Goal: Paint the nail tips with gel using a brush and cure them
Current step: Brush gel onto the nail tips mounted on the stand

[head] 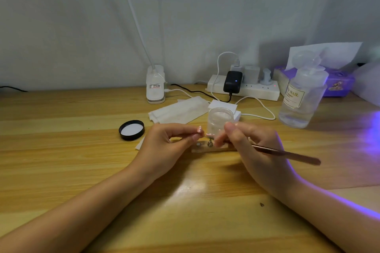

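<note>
My left hand (168, 144) is above the wooden table (82, 150), and its fingertips pinch a small pink nail tip (199, 130). My right hand (248, 144) grips a rose-gold brush (287, 153) whose handle points right; the bristle end is hidden behind my fingers. Between the hands a second pink nail tip (210, 134) sits on a small metal stand (209, 143) on a wooden holder strip (205, 149). A clear open jar (220, 118) stands just behind them.
A black jar lid (131, 130) lies left of my hands. White wipes (181, 112), a white clip lamp base (155, 85), a power strip (244, 88) with chargers and cables, a clear liquid bottle (302, 96) and a purple tissue box (337, 82) stand behind. Violet light shines from the right edge.
</note>
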